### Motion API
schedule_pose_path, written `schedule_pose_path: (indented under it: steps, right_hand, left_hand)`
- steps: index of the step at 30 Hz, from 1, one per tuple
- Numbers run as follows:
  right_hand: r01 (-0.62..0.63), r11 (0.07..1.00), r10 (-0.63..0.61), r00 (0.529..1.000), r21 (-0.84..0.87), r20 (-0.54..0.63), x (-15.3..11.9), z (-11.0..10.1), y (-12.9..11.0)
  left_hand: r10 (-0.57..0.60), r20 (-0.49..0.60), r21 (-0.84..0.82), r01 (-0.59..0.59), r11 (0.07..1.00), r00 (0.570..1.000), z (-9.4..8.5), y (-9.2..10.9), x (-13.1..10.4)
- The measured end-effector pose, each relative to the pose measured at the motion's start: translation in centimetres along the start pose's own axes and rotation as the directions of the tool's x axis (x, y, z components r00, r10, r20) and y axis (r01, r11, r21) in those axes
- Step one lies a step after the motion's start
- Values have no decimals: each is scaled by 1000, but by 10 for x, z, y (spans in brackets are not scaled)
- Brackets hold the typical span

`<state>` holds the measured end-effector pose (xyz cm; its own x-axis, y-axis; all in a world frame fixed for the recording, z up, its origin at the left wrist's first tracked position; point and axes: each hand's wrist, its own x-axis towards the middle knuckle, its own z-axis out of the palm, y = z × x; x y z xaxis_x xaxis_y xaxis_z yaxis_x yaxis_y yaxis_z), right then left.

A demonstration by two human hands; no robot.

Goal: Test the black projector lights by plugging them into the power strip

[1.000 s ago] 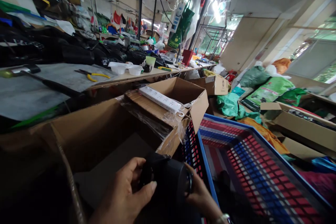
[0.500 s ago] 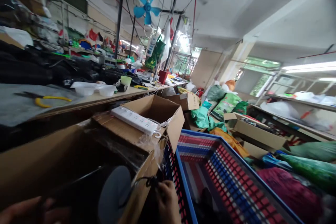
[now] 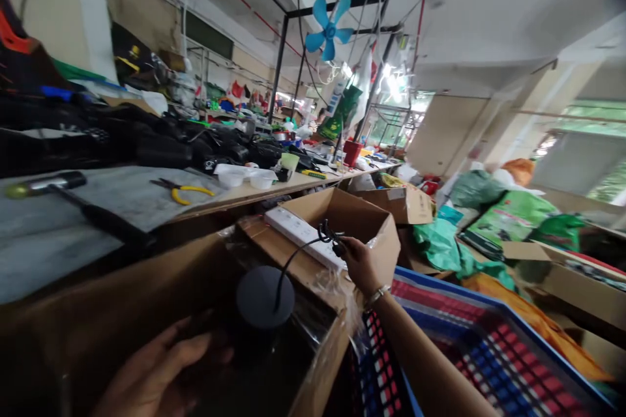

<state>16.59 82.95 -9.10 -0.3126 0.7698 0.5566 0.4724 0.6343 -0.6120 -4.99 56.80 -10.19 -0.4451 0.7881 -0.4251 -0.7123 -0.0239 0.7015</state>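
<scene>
1. Presently, a bundled black cable (image 3: pixel 333 236) is pinched in the closed grip of the right hand (image 3: pixel 360 264)
2. The bundle is held in front of the white strip (image 3: pixel 288 225); whether the two are touching cannot be told
3. From the bundle, the cable is curved down to the round grey end of a dark cylinder (image 3: pixel 259 300)
4. The cylinder is seen in the opening of the large box (image 3: pixel 315 374), grey end faced upward, its lower part lost in shadow
5. The left hand (image 3: pixel 166 365) is placed beside the cylinder, fingers bent and thumb apart; whether anything is held in its grip cannot be told in the dark
6. The strip is laid along the near side of the small box (image 3: pixel 388 241)
7. A bracelet (image 3: pixel 376 296) is worn on the right wrist, and the basket (image 3: pixel 425 283) is partly covered by the forearm
8. On the table (image 3: pixel 235 197), a hammer (image 3: pixel 98 212), pliers (image 3: pixel 188 195) and a white tray (image 3: pixel 247 177) are laid
</scene>
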Motion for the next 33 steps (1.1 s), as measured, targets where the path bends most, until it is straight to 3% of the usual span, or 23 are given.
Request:
schedule_pose_path:
  steps: [5, 13, 19, 27, 33]
  right_hand:
    - [6, 994, 0, 998, -112, 61, 36, 15, 9]
    - [42, 978, -21, 994, -205, 106, 59, 27, 3]
    - [73, 953, -41, 992, -293, 115, 68, 47, 3]
    - [81, 942, -30, 987, -326, 159, 71, 36, 1]
    - [66, 949, -25, 991, -310, 135, 65, 43, 13]
  left_hand:
    - [-30, 67, -25, 32, 999, 997, 13, -3, 13]
    - [-66, 101, -73, 73, 995, 993, 18, -6, 27]
    - [-79, 77, -69, 84, 994, 994, 17, -1, 29]
    - [-82, 52, -86, 86, 993, 995, 18, 3, 30]
    - [-46, 44, -45, 48, 998, 998, 20, 3, 35]
